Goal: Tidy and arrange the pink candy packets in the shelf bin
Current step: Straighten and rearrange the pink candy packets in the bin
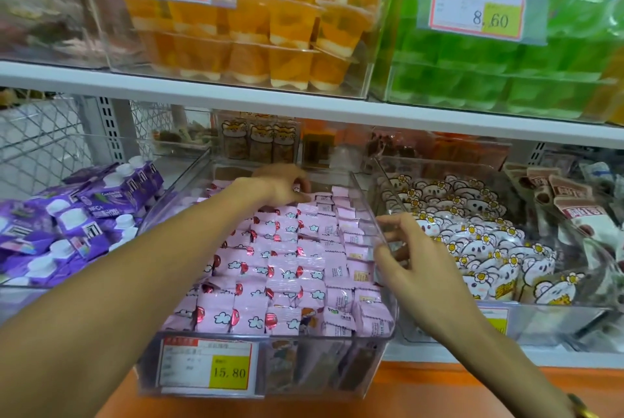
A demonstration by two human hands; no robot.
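Two hands reached into the scene from below, both working at a clear plastic bin (pixel 368 201) on the lower shelf (pixel 439 355). The bin was packed nearly to its rim with pink candy packets (pixel 287 259), most lying in rough rows with cloud and red prints facing up, while those along the right side showed their printed backs. A price tag (pixel 206 365) reading 15.80 was fixed to the bin's front wall.

The left hand (pixel 285 186) stretched to the far end of the bin, fingers curled down onto the rearmost packets; whether it pinched one or merely pressed on them could not be told. The right hand (pixel 410 257) sat at the bin's right wall about midway along, fingers spread and loosely bent, thumb inside the wall near the packets and the other fingers over the rim, gripping nothing that could be seen.

Left of the bin lay a heap of purple pouches (pixel 67 218) with white caps. To the right, another clear bin held bear-print snack packs (pixel 472 232) with small yellow flowers. On the shelf above stood a container of orange jelly cups (pixel 256 33) and one of green jelly cups (pixel 489 76), each with an 8.60 tag.
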